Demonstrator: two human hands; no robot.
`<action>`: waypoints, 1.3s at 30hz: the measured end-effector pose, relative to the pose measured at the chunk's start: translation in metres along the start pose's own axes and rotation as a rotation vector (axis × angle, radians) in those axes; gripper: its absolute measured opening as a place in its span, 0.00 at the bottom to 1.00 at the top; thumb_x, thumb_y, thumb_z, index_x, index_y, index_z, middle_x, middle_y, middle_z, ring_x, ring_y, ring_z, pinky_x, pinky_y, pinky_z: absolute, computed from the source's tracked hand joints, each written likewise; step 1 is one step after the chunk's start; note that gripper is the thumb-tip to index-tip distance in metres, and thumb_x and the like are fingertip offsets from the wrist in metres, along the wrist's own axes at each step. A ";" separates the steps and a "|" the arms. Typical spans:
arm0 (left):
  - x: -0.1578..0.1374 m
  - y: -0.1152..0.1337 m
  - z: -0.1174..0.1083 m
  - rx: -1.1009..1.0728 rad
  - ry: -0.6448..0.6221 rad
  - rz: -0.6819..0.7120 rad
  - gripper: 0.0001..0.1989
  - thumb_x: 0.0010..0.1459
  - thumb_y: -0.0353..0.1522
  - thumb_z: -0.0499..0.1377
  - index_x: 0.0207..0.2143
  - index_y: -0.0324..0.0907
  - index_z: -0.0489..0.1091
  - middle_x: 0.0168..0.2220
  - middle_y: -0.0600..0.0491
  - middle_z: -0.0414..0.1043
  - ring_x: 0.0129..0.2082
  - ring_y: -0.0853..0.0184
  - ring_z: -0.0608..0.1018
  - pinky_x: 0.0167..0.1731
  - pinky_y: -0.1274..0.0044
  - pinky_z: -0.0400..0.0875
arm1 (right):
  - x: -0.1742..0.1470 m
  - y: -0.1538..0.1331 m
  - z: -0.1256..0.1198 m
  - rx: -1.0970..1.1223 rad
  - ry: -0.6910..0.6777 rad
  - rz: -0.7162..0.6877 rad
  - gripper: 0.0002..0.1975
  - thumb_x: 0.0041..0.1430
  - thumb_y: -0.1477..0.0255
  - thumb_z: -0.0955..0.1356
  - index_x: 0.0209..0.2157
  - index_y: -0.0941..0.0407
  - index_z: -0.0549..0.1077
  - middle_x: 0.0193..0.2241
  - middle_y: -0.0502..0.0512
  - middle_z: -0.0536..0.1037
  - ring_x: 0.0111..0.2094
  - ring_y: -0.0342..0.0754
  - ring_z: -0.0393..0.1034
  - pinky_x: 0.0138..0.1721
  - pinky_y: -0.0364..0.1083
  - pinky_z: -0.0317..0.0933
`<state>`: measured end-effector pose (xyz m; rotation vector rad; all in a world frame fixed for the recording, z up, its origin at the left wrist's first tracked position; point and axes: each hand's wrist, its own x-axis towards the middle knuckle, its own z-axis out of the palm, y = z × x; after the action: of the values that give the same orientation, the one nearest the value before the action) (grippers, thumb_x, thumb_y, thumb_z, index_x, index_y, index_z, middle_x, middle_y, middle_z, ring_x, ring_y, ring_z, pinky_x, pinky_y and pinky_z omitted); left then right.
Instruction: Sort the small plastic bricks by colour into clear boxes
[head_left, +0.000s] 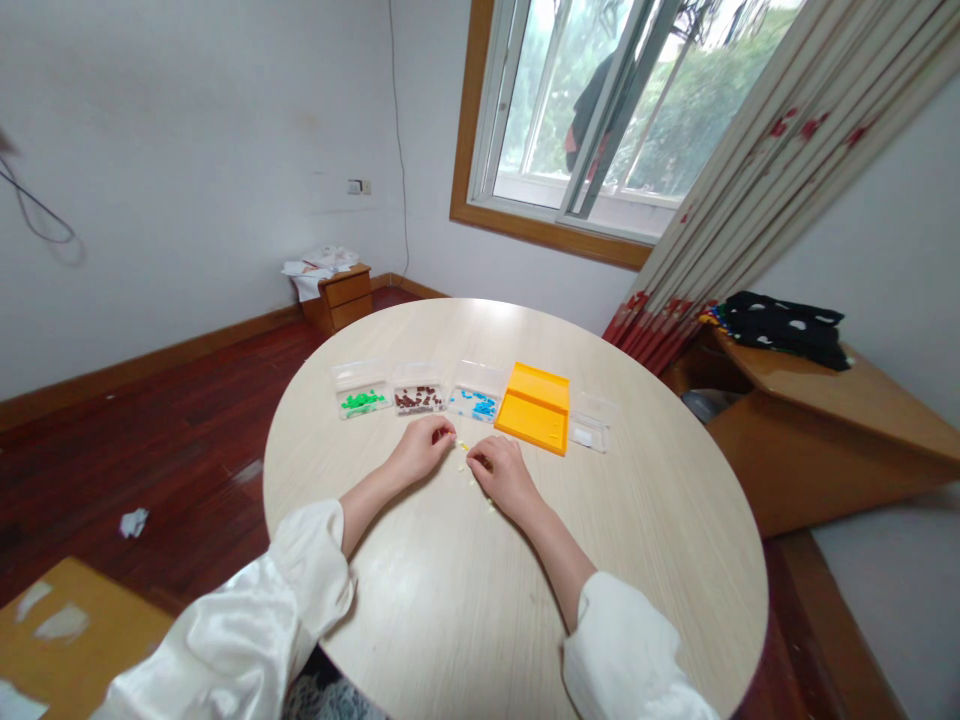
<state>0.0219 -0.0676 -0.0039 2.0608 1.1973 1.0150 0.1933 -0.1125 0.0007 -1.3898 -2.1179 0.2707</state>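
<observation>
Your left hand [420, 449] and right hand [510, 476] looked almost closed, seemingly fiddling with tiny pale-yellow bits [463, 446]; hold unclear; gentle pinching seemed needed.

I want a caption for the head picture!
Left hand and right hand by tiny pieces, near an open orange case.

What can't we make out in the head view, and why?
Head view: whether the left hand or right hand grips a piece; too small, partly hidden by the hands.
Head view: shapes of the pale bits; too small.
Head view: rightmost box's contents; too small.
Head view: details of the person outside; blurred, crossed by the window frame.
</observation>
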 end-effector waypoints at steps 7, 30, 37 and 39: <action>0.000 0.002 -0.001 -0.008 -0.003 -0.001 0.06 0.52 0.28 0.53 0.26 0.37 0.70 0.24 0.53 0.70 0.26 0.69 0.69 0.28 0.79 0.62 | 0.000 0.002 0.001 0.006 0.006 -0.004 0.04 0.56 0.76 0.66 0.29 0.56 0.73 0.29 0.53 0.75 0.35 0.47 0.66 0.39 0.48 0.54; -0.002 0.007 -0.003 0.060 -0.024 -0.023 0.17 0.56 0.38 0.50 0.17 0.40 0.58 0.17 0.58 0.58 0.21 0.71 0.61 0.23 0.78 0.53 | -0.004 0.054 -0.039 -0.168 0.563 0.228 0.09 0.59 0.70 0.60 0.29 0.56 0.69 0.30 0.56 0.75 0.36 0.51 0.65 0.40 0.49 0.49; -0.002 0.008 -0.003 0.051 -0.057 -0.050 0.21 0.57 0.41 0.47 0.15 0.41 0.51 0.16 0.60 0.50 0.19 0.73 0.56 0.23 0.78 0.50 | -0.007 0.075 -0.041 -0.163 0.620 0.287 0.13 0.59 0.69 0.58 0.33 0.57 0.73 0.33 0.59 0.77 0.38 0.53 0.66 0.41 0.50 0.50; -0.002 0.008 -0.003 0.044 -0.068 -0.054 0.22 0.57 0.42 0.47 0.14 0.42 0.50 0.15 0.60 0.49 0.19 0.73 0.55 0.22 0.78 0.49 | -0.007 0.075 -0.041 -0.163 0.615 0.286 0.14 0.59 0.70 0.58 0.34 0.58 0.74 0.34 0.60 0.77 0.39 0.53 0.66 0.40 0.50 0.50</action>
<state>0.0223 -0.0727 0.0032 2.0680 1.2431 0.8942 0.2759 -0.0924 -0.0039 -1.6150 -1.4629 -0.2070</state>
